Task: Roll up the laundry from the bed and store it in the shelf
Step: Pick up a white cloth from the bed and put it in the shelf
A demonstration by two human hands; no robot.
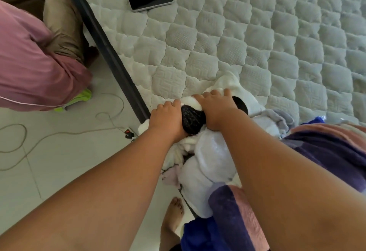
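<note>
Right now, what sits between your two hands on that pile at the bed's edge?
In the head view, a black netted garment, bunched into a roll, fills the gap between the left hand and right hand; both hands press it against the white fleece.

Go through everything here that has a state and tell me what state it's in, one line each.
Left hand: closed on the black garment, pressing down.
Right hand: closed on the same garment.
Black garment: bunched into a partial roll between both hands.
White fleece: crumpled, unrolled, under the hands.
Phone: screen dark, lying face up on the mattress.
Striped blanket: heaped, unrolled.
Power strip: on the floor, cable trailing loose.
</note>
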